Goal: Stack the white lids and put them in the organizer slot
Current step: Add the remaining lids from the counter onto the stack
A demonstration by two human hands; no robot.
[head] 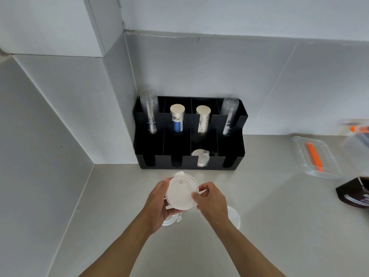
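A stack of white lids (180,191) is held above the counter in front of the black organizer (189,134). My left hand (157,202) cups the stack from the left and below. My right hand (211,200) pinches its right edge with thumb and fingers. More white lids (200,157) sit in the organizer's third front slot. Two loose white lids lie on the counter: one lid (169,219) shows under my left hand, the other lid (233,216) is partly hidden behind my right wrist.
The organizer's back slots hold two stacks of clear cups (149,110) and two stacks of paper cups (177,118). A clear container (317,156) with an orange tool lies at the right, with a dark package (355,192) near the right edge. Walls close in the corner.
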